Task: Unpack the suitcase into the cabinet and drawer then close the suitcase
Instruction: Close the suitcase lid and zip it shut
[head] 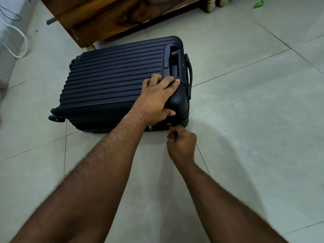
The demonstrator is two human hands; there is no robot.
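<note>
A dark blue ribbed hard-shell suitcase (115, 81) lies flat on the tiled floor with its lid down. My left hand (157, 97) rests on its near right corner, fingers spread over the top and thumb against the side. Just below that corner, my right hand (181, 143) pinches a zipper pull (169, 125) on the suitcase's front edge. A second zipper pull (150, 128) hangs a little to the left on the same edge. The carry handle (189, 71) sticks out on the right side.
A wooden cabinet (108, 16) on short legs stands just behind the suitcase. A white cable (19, 42) loops at the far left by the wall. A green scrap (258, 4) lies at the top right. Pale floor tiles (254, 111) spread to the right.
</note>
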